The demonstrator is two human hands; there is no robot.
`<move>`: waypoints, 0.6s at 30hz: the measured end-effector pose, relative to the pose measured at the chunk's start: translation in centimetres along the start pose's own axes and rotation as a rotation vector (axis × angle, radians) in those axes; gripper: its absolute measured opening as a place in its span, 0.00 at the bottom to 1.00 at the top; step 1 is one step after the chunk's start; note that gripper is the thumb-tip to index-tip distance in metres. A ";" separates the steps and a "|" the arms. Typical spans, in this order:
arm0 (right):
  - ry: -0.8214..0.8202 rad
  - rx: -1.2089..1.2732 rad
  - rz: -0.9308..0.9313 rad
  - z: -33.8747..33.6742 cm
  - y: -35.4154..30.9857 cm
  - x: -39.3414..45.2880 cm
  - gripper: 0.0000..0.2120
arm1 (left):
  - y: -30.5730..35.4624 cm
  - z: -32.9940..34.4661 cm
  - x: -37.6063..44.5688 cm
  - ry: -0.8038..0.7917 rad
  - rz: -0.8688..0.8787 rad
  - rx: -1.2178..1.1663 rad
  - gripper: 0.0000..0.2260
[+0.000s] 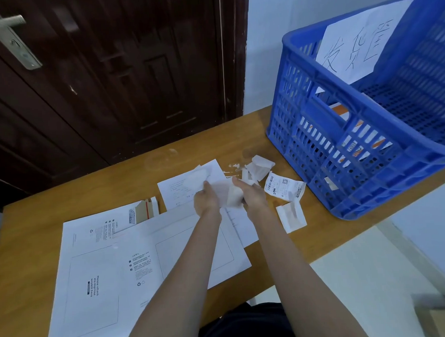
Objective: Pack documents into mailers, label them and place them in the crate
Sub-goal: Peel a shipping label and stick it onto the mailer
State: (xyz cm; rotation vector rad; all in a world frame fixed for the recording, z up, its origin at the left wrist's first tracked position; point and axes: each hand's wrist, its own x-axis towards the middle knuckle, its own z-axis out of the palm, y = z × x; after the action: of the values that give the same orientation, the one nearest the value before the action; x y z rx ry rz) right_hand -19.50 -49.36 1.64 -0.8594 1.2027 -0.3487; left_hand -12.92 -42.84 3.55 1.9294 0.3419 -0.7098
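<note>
Head view, the only one I have: both hands meet at mid-table over a blurred, translucent label sheet (223, 191). My left hand (206, 200) pinches its left edge and my right hand (252, 196) curls round its right end, so both are closed on it. I judge it feather-light, limp and sticky, best held by the edges. Its long axis runs roughly left to right. Two white mailers (114, 268) lie flat on the near left, stiff and light, long sides running near to far. A printed waybill (284, 186) lies just right of my hands, the blue crate (341, 129) at far right.
</note>
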 end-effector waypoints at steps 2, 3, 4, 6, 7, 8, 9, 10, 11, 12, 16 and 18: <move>-0.058 0.084 0.028 -0.2 -0.1 -0.1 0.13 | 0.3 -0.4 -0.1 -0.038 -0.140 -0.199 0.18; -0.074 0.088 0.020 -0.3 -0.1 -0.1 0.11 | 0.4 -0.6 -0.2 -0.053 -0.170 -0.248 0.18; -0.085 0.074 0.002 -0.4 0.0 0.0 0.11 | 0.5 -0.8 -0.1 -0.068 -0.183 -0.273 0.17; -0.075 0.020 -0.054 -0.7 -0.1 0.2 0.11 | 0.7 -1.1 0.1 -0.114 -0.195 -0.294 0.19; -0.057 -0.028 -0.095 -0.8 0.0 0.2 0.09 | 0.8 -1.1 0.3 -0.144 -0.195 -0.288 0.22; -0.042 -0.081 -0.136 -0.8 0.0 0.1 0.05 | 0.9 -1.2 0.3 -0.168 -0.184 -0.263 0.24; -0.027 -0.131 -0.174 -0.7 0.0 -0.1 0.04 | 0.9 -1.1 0.2 -0.178 -0.147 -0.206 0.24; -0.007 -0.182 -0.200 -0.4 0.2 -0.2 0.04 | 1.0 -0.9 0.0 -0.178 -0.082 -0.108 0.23; 0.015 -0.243 -0.218 -0.2 0.3 -0.3 0.04 | 1.0 -0.6 -0.2 -0.164 0.008 0.017 0.21; 0.043 -0.307 -0.235 0.1 0.3 -0.5 0.05 | 0.9 -0.4 -0.4 -0.149 0.103 0.129 0.19; 0.104 -0.374 -0.256 0.2 0.2 -0.1 0.07 | 0.4 0.0 -0.3 -0.139 0.261 0.179 0.13; 0.098 -0.315 -0.246 0.1 0.0 0.2 0.07 | 0.3 -0.2 0.2 -0.145 0.263 0.128 0.14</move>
State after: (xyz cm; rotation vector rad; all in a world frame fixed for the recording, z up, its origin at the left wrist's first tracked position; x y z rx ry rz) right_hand -19.36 -49.47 1.48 -1.2816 1.2643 -0.4101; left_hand -12.59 -42.80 3.70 1.9824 -0.0484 -0.7055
